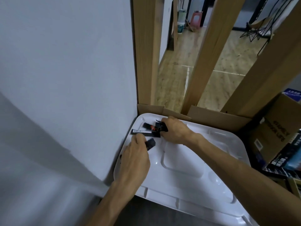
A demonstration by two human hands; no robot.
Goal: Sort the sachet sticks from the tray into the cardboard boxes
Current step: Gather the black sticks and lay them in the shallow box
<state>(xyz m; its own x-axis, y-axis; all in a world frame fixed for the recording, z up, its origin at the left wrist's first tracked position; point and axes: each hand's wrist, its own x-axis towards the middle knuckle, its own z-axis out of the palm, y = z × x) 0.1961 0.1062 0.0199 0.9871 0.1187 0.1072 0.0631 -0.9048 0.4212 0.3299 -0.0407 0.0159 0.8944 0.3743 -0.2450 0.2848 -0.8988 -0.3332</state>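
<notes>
the left hand [135, 160] curls its fingers [139, 138] round a short black sachet stick [151, 143], and only one end pokes out past them; the rest is hidden inside the hand. the right hand [175, 130] grips a bunch of black sachet sticks [161, 126]; its fingertips are tucked under the bunch, and how many sticks it holds cannot be told. between the two sets of fingers lies a flat black sachet stick with a white barcode label [141, 131], its print too small to read. the white plastic tray [187, 168] under the fingers is cut off by the bottom edge. the brown cardboard box [215, 119] beyond the fingers is mostly hidden behind the tray.
</notes>
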